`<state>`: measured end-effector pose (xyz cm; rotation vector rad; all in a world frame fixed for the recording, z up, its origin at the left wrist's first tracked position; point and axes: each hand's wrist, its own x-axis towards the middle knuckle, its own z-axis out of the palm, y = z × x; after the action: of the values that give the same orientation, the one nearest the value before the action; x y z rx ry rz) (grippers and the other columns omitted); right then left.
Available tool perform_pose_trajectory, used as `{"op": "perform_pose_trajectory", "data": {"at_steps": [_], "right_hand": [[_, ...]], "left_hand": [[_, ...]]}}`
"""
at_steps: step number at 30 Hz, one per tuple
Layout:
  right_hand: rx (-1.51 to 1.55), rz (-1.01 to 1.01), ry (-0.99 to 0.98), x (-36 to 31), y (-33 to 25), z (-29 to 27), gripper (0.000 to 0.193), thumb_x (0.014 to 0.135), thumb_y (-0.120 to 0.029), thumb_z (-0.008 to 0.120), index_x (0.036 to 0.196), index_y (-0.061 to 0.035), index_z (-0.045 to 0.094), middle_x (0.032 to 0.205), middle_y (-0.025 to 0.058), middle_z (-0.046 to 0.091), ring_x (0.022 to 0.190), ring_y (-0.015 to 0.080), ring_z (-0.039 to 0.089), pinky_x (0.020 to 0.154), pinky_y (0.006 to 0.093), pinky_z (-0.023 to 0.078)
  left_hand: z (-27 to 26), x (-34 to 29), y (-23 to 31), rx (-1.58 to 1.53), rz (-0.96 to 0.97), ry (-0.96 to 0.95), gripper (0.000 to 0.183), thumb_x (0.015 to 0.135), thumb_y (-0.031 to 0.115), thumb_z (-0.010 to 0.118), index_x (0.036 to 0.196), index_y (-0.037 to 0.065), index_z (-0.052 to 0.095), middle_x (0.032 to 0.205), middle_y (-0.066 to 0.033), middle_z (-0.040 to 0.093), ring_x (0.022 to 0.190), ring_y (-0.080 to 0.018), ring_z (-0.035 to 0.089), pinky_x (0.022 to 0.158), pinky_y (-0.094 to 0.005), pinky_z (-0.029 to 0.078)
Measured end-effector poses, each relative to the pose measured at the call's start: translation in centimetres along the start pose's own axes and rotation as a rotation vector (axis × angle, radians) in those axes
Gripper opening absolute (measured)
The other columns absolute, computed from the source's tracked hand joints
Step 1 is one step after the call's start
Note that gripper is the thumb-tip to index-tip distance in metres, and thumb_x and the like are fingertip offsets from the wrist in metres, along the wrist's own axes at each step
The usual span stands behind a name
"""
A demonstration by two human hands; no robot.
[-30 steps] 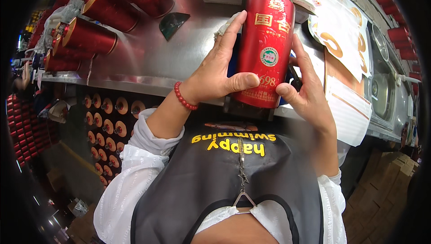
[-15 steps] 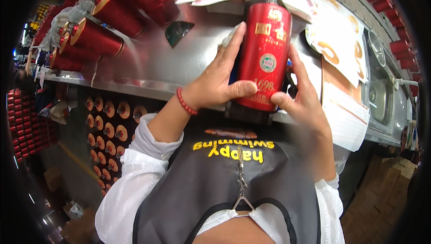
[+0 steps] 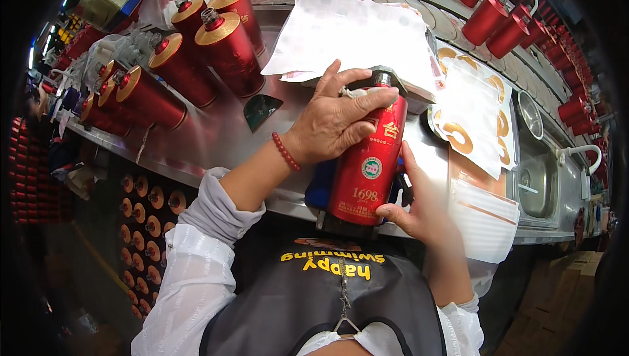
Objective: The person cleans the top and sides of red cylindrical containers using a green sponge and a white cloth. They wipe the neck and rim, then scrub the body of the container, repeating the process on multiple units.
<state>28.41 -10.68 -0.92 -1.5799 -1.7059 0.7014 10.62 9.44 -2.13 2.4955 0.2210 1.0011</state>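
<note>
A red bottle (image 3: pixel 368 166) with gold print and a round pale label lies tilted in a dark holder (image 3: pixel 350 226) in front of me. Across its upper end reaches my left hand (image 3: pixel 337 110), fingers bent over a bit of white cloth (image 3: pixel 357 92) by the bottle's clear neck. Along the lower right side rests my right hand (image 3: pixel 419 208), the thumb on the front face and the fingers against the side. Part of that hand is blurred. Something blue (image 3: pixel 319 185) shows beside the holder, partly hidden by the bottle.
Several red bottles with gold shoulders (image 3: pixel 226 48) stand on the metal bench at the left, near a dark green shard-like piece (image 3: pixel 262 111). White sheets (image 3: pixel 354 35) lie behind the holder. Sheets with gold ring labels (image 3: pixel 468 117) and a sink (image 3: pixel 537 185) are at the right.
My left hand has moved from the bottle's left side up over its upper end, with the cloth near the neck. My right hand stays by the lower right side. The view has shifted.
</note>
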Motion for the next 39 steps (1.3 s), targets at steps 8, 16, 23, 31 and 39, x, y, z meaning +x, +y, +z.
{"op": "perform_pose_trajectory", "data": {"at_steps": [8,16,23,31,39], "right_hand": [[-0.201,-0.249,-0.235,8.5,-4.2,-4.9,0.021,0.084,-0.011,0.075,0.098,-0.0024,0.062,0.083,0.0157,0.067,0.071,0.0340,0.067,0.063,0.0385,0.054],[-0.169,-0.275,-0.193,11.3,-3.2,-4.3,0.019,0.085,-0.015,0.074,0.097,-0.0031,0.066,0.085,0.0171,0.069,0.077,0.0354,0.068,0.070,0.0413,0.055],[-0.501,-0.748,-0.017,6.1,-4.8,-1.8,0.022,0.079,-0.018,0.071,0.100,-0.0155,0.065,0.081,0.0011,0.051,0.078,0.0195,0.056,0.078,0.0388,0.044],[0.260,0.122,0.382,5.2,-1.3,-2.5,0.022,0.093,-0.012,0.063,0.112,-0.0010,0.062,0.088,0.0086,0.070,0.081,0.0175,0.068,0.076,0.0320,0.054],[0.373,0.129,0.472,4.6,-0.6,1.3,0.032,0.096,-0.007,0.060,0.128,-0.0017,0.061,0.108,0.0095,0.068,0.096,0.0106,0.062,0.082,0.0254,0.051]], "left_hand": [[-0.5,-5.5,-2.2,0.253,-0.406,0.103,0.026,0.093,0.017,0.062,0.117,0.006,0.066,0.103,-0.0136,0.068,0.097,-0.0331,0.060,0.093,-0.0413,0.044],[-3.9,-11.9,-4.7,0.654,-0.919,-0.135,0.054,0.094,0.025,0.062,0.141,0.001,0.049,0.125,-0.0290,0.053,0.119,-0.0470,0.047,0.102,-0.0534,0.040],[-5.2,-11.7,-5.2,0.514,-0.959,-0.078,0.051,0.082,0.020,0.075,0.122,0.002,0.047,0.124,-0.0269,0.051,0.118,-0.0439,0.049,0.101,-0.0485,0.043],[-4.9,-5.7,2.0,-0.806,-0.921,0.379,0.036,0.091,0.007,0.066,0.119,0.009,0.043,0.106,-0.0020,0.054,0.087,-0.0078,0.057,0.075,-0.0238,0.051],[2.2,-2.5,5.6,-0.822,-0.710,0.377,0.024,0.096,0.009,0.063,0.119,0.008,0.053,0.099,0.0003,0.060,0.085,-0.0036,0.055,0.075,-0.0212,0.050]]}}
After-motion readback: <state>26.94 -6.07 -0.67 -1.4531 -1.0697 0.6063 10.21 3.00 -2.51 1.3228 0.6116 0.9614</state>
